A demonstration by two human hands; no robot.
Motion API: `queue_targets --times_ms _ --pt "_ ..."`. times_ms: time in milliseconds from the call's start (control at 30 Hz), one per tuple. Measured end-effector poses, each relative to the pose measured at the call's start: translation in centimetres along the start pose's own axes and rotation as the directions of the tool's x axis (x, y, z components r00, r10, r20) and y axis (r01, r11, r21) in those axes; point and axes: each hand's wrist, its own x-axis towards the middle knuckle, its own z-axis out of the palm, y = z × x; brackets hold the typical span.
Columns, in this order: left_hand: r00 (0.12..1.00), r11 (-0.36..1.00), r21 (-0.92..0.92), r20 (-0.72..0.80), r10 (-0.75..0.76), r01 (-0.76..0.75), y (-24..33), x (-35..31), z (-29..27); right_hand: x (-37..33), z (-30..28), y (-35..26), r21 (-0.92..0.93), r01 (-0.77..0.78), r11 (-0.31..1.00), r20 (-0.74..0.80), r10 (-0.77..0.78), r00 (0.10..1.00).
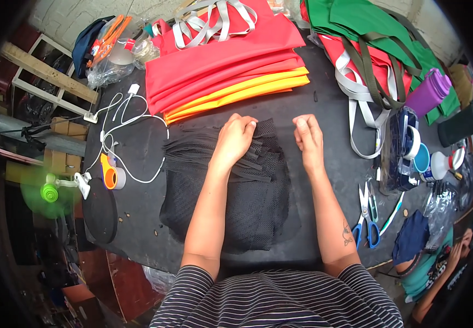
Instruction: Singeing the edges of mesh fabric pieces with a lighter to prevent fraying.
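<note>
A pile of black mesh pieces [253,205] lies on the black table [143,218] right before me. My left hand [235,136] rests curled on the pile's far edge, fingers pressing the mesh. My right hand [308,136] is closed just past the pile's right corner, thumb and fingers pinched together; whether it holds a thin bit of mesh or thread I cannot tell. Beyond both hands lies a stack of red and yellow fabric bags [225,71] with grey straps.
Green and red bags [373,49] sit at the far right. Blue-handled scissors [368,218] lie right of my right arm. White cables [121,128], an orange tape roll [110,175] and a green clip fan [50,191] are at the left. A purple bottle [429,90] and another person [438,268] are at right.
</note>
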Motion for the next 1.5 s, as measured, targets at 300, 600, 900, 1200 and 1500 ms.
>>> queue_targets --times_ms 300,600,900,1200,1500 --pt "0.997 0.94 -0.332 0.016 -0.078 0.078 0.8 -0.4 -1.4 0.7 1.8 -0.4 -0.196 0.165 0.967 0.115 -0.144 0.983" --pt "0.991 0.959 -0.283 -0.127 -0.035 -0.003 1.1 -0.9 -1.4 1.6 2.4 -1.0 -0.253 0.222 0.941 0.136 -0.193 0.972" --pt "0.989 0.957 -0.291 -0.136 -0.054 0.013 1.3 -1.0 -1.3 1.2 2.5 -2.8 -0.434 0.238 0.869 0.23 -0.149 0.962" --pt "0.99 0.968 -0.247 -0.115 -0.076 0.046 2.2 -1.2 -1.8 1.1 3.2 -2.8 -0.429 0.375 0.822 0.209 -0.313 0.926" --pt "0.992 0.985 -0.163 -0.121 0.037 -0.056 0.2 -0.5 -2.2 -0.8 1.6 -2.1 -0.385 0.186 0.904 0.237 -0.098 0.967"
